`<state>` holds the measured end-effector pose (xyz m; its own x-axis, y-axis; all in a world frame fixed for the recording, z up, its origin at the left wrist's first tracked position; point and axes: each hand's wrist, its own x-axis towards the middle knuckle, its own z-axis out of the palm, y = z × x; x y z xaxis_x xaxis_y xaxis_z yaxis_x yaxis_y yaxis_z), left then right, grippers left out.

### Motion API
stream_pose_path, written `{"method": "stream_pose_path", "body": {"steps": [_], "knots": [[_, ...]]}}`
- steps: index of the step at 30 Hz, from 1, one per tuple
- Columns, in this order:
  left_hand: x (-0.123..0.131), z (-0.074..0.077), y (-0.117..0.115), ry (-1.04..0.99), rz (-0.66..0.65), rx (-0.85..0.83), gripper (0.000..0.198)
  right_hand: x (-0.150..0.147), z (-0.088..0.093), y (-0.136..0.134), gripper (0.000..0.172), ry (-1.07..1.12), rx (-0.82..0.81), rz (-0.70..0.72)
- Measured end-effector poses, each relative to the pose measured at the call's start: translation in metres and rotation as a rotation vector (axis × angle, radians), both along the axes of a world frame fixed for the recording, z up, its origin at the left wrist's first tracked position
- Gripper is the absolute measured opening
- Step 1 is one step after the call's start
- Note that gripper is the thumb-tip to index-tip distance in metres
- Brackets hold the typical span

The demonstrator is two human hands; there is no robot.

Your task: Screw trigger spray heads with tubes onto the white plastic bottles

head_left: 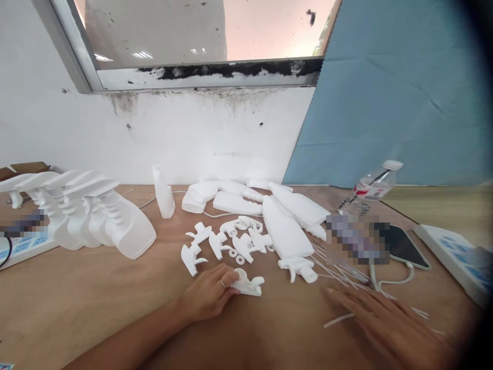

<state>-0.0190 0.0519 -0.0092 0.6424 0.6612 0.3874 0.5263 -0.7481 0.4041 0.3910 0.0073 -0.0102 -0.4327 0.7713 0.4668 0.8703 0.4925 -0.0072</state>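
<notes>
While the left hand [210,294] pinches a white plastic trigger spray head [249,288] between thumb and fingers, over the middle of the brown table [115,303] towards its near edge, the right hand [393,324] reaches low over thin white plastic tubes [342,270] nearer the right edge, its fingers stretched out; whether it grips a tube I cannot tell. Just beyond the left hand lie several loose white trigger heads [244,247], with small flat white rings [240,260] among them. Behind these, white plastic bottles [287,231] lie in a loose heap reaching to the back edge, and one slim white bottle [164,198] stands upright to their left. Towards the left edge is a row of white bottles fitted with trigger heads [129,226]. A clear water bottle with a red-and-white label [372,190] stands near the back right corner, and a dark flat phone [404,245] lies near the right edge.
</notes>
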Motion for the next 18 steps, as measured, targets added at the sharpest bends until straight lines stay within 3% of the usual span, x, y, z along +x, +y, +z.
{"method": "stream_pose_path", "body": {"steps": [4, 7, 9, 12, 16, 18], "knots": [[0.001, -0.002, -0.005, -0.071, 0.044, -0.081, 0.025, 0.006, -0.006, -0.01, 0.037, -0.351, 0.24, 0.126], [0.003, 0.004, -0.009, -0.083, 0.044, -0.132, 0.038, -0.017, 0.011, -0.008, 0.041, -0.344, 0.286, 0.196], [0.005, 0.009, -0.011, -0.058, 0.02, -0.151, 0.039, -0.036, 0.026, -0.007, 0.035, -0.277, 0.271, 0.281], [0.007, 0.012, -0.011, -0.01, -0.007, -0.129, 0.034, -0.061, 0.048, -0.009, 0.021, 0.002, 0.188, 0.289], [0.006, 0.007, -0.01, 0.008, -0.027, -0.071, 0.031, -0.097, 0.076, -0.011, 0.022, 0.62, 0.028, 0.26], [0.006, 0.006, -0.01, 0.004, -0.023, -0.06, 0.031, -0.117, 0.087, -0.006, 0.019, 0.797, -0.072, 0.27]]}}
